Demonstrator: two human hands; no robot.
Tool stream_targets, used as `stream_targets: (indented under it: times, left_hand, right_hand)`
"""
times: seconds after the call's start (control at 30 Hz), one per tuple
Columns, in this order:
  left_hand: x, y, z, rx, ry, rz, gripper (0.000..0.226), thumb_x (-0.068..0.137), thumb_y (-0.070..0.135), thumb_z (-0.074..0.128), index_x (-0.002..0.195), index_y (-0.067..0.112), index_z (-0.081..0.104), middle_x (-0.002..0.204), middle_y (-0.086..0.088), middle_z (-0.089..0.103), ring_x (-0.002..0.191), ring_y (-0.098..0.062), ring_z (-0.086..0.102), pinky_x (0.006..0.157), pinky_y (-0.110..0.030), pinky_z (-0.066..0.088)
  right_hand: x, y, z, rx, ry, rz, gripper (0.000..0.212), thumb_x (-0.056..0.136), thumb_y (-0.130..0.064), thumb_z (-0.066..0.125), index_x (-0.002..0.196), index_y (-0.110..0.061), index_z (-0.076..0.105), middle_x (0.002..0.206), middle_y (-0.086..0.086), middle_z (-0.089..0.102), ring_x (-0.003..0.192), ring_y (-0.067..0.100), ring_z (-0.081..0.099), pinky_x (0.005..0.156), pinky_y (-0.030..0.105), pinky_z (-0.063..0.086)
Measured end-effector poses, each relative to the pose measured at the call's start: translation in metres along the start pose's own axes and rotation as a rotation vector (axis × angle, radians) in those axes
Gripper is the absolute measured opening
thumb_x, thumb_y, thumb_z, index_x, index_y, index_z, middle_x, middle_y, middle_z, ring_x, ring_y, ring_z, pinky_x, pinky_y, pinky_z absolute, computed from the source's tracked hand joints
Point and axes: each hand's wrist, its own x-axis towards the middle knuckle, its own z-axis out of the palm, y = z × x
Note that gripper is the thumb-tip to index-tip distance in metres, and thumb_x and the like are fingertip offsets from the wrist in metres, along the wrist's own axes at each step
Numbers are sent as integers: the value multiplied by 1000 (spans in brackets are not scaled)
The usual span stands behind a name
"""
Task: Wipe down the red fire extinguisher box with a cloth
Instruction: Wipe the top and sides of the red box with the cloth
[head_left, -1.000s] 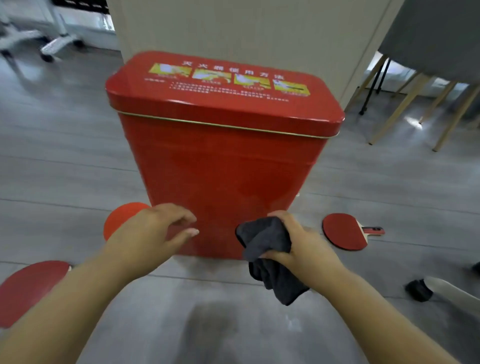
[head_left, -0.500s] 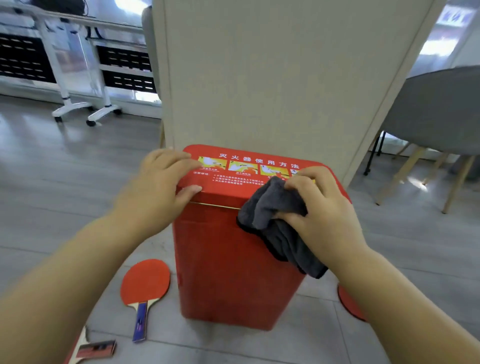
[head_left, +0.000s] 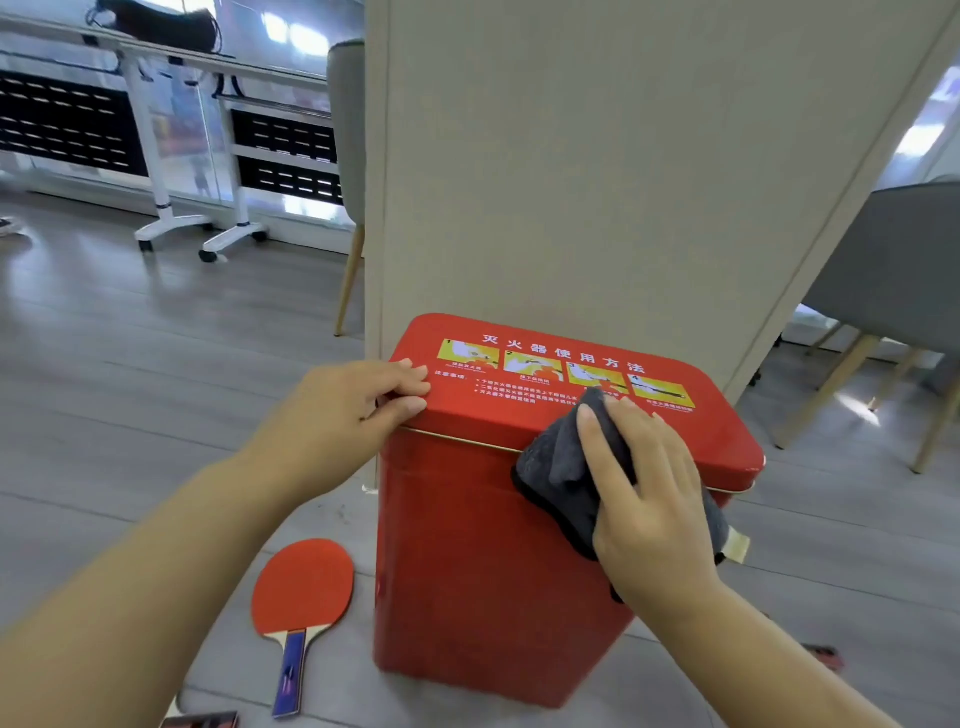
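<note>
The left hand grips the near left corner of the red fire extinguisher box, its fingers curled close together over the edge of the lid and the thumb pressed against the lid's rim. The right hand lies flat with its fingers stretched out and slightly spread, pressing a dark grey cloth against the lid's front edge; the cloth is bunched under the palm and drapes down over the upper front wall of the box. The box stands upright on a grey wood-pattern floor, its back close to a pale beige panel. Its lid is shut, so the inside cannot be seen; the top carries a row of yellow instruction pictures with lines of white text. On the floor just left of the box lies a red table tennis paddle with a blue handle. Behind, to the left, stands a white desk frame on castors, and to the right are grey chairs with wooden legs.
</note>
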Motion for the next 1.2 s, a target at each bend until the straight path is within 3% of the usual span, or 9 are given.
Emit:
stream_targets:
  times: [0.17, 0.3, 0.4, 0.53, 0.6, 0.8, 0.9, 1.03, 1.2]
  left_hand:
    - [0, -5, -7, -102, -57, -23, 22, 97, 23, 45, 101, 35, 63, 111, 35, 56, 100, 27, 45, 82, 7, 30]
    - [2, -9, -12, -115, -91, -37, 22, 97, 24, 44, 103, 37, 60, 108, 31, 61, 102, 10, 54, 86, -9, 41]
    - [4, -11, -13, -165, -118, -33, 22, 97, 23, 45, 100, 36, 62, 112, 23, 65, 105, 6, 56, 94, -13, 41]
    - [7, -15, -17, -154, -173, 6, 25, 98, 16, 44, 103, 27, 66, 109, 32, 59, 102, 26, 48, 89, 3, 34]
    - [10, -15, -19, -146, -204, 2, 27, 98, 14, 43, 105, 28, 66, 108, 33, 59, 99, 27, 48, 86, 6, 31]
    - [10, -14, -21, -167, -223, -23, 30, 98, 14, 42, 102, 31, 67, 113, 21, 62, 108, 5, 53, 81, 8, 32]
    - [7, -12, -18, -187, -187, -15, 29, 98, 14, 43, 99, 32, 66, 116, 20, 62, 105, 13, 51, 82, 8, 31]
    - [-3, -14, -1, -231, -57, 37, 33, 98, 9, 42, 98, 36, 61, 117, 29, 55, 116, 19, 43, 95, 5, 27]
    - [-16, -14, 21, -191, 103, 98, 19, 96, 23, 48, 109, 32, 58, 120, 35, 49, 119, 25, 32, 96, 6, 20]
  right_hand:
    - [14, -9, 18, -44, 24, -189, 38, 99, -21, 41, 133, -5, 42, 136, 16, 39, 126, 35, 41, 104, 49, 34]
    - [22, -22, 36, -55, 79, -416, 40, 93, -11, 55, 132, -8, 47, 135, 14, 44, 127, 31, 44, 106, 44, 36]
    - [30, -31, 44, -47, 119, -564, 29, 96, -9, 48, 124, -9, 55, 128, 14, 59, 124, 29, 50, 103, 42, 41]
    - [43, -50, 53, 4, 124, -690, 22, 96, -11, 50, 107, -8, 69, 116, 12, 67, 114, 27, 60, 93, 40, 49]
    - [48, -61, 60, 6, 105, -744, 23, 95, -10, 51, 101, -8, 73, 114, 11, 68, 111, 26, 63, 90, 39, 50]
    - [54, -75, 72, -9, 63, -784, 26, 95, -8, 48, 103, -3, 72, 113, 11, 68, 111, 26, 62, 92, 36, 46]
    - [52, -70, 70, -15, 44, -790, 26, 94, -8, 49, 107, -3, 71, 116, 10, 68, 112, 26, 61, 95, 36, 44]
    - [41, -46, 57, -21, 47, -778, 22, 90, -11, 59, 107, -7, 72, 116, 5, 68, 111, 23, 62, 94, 35, 46]
    - [12, 8, 26, -105, 102, -733, 20, 91, -14, 61, 109, -15, 68, 120, 1, 66, 113, 21, 57, 93, 38, 46]
